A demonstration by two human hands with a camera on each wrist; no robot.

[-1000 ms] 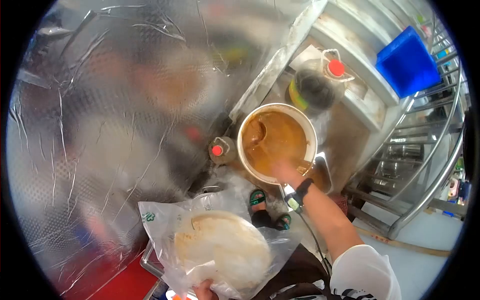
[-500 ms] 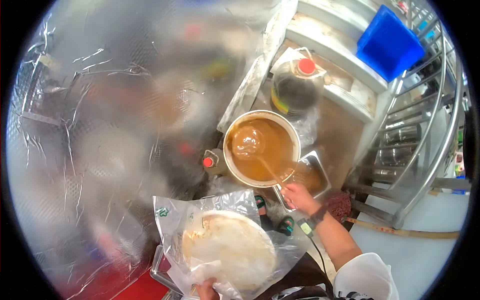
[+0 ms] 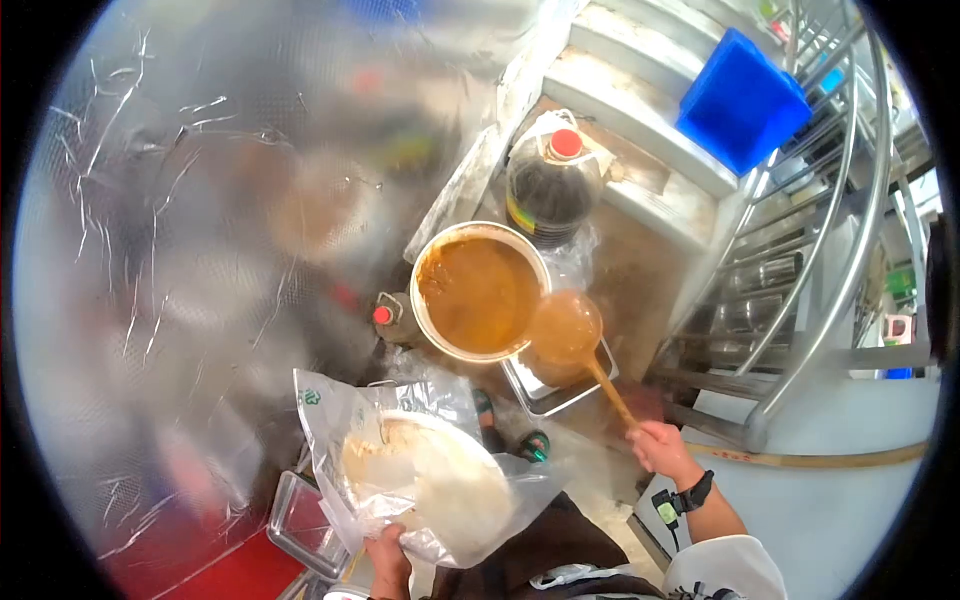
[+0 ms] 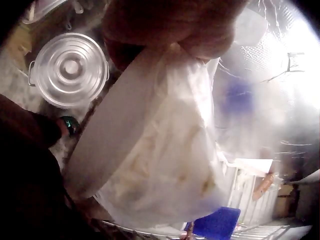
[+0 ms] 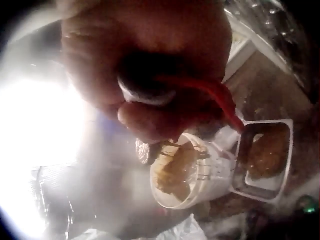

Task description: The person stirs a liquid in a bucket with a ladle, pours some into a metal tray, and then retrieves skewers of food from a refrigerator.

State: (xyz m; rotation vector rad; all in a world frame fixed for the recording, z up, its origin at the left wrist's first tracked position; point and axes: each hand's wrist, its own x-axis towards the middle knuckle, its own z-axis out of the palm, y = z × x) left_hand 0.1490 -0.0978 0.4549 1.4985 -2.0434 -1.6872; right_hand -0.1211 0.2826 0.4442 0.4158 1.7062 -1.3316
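Observation:
My right hand [image 3: 662, 450] grips the handle of a long ladle [image 3: 566, 325]. Its bowl, full of brown liquid, is over a rectangular metal pan [image 3: 556, 406], beside the bucket's right rim. More brown liquid fills the white bucket [image 3: 421, 322], stained along its inner wall. In the right wrist view, brown stuff lies in the pan [image 5: 286, 165] next to the bucket [image 5: 218, 182]. At the lower left, my left hand [image 3: 388, 553] holds the edge of a stained, round white lid [image 3: 460, 490] together with a clear plastic bag [image 3: 318, 415]. The left wrist view shows the lid and bag below the left hand [image 4: 170, 27].
A large red-capped jug [image 3: 550, 190] stands behind the bucket, and a smaller red-capped bottle [image 3: 393, 318] at its left. Steps, a blue crate [image 3: 745, 100] and metal railings [image 3: 850, 260] are to the right. Crinkled silvery sheeting [image 3: 200, 300] covers the left. A lidded metal pot [image 4: 70, 70] sits below.
The ladle has come up out of the bucket's liquid and moved right, over the metal pan. My right hand has drawn back to the right. My left hand still holds the lid and bag.

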